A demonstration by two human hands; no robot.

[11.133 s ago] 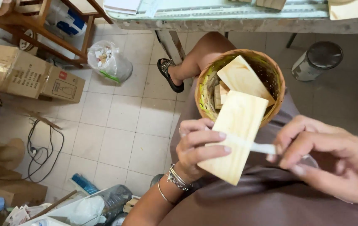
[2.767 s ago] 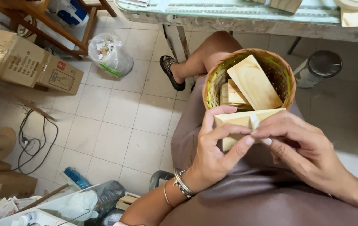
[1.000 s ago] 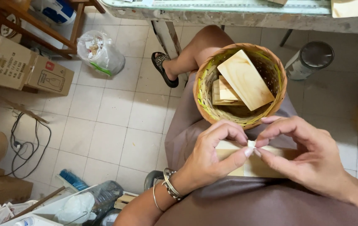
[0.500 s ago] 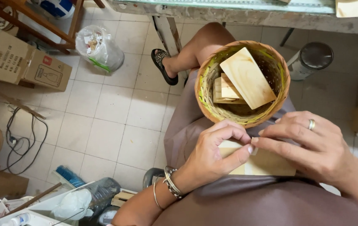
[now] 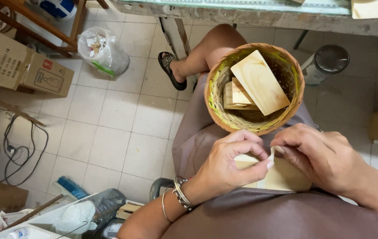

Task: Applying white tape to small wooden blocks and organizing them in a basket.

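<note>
Left hand (image 5: 231, 163): your fingers curl over the near edge of the wooden board (image 5: 282, 177), thumb and forefinger pinched at its top; bangles on the wrist.
Right hand (image 5: 324, 155): your fingertips pinch a small pale strip (image 5: 272, 152) just above the board; touching your left fingertips.
Board: flat on your lap, mostly hidden under both hands.
Basket (image 5: 224, 88): on your knee, just beyond the hands; more wooden boards (image 5: 259, 82) lie inside.
Floor (image 5: 122, 119): tiled; plastic bag (image 5: 102, 51) and cardboard boxes (image 5: 21, 66) at your left.
</note>
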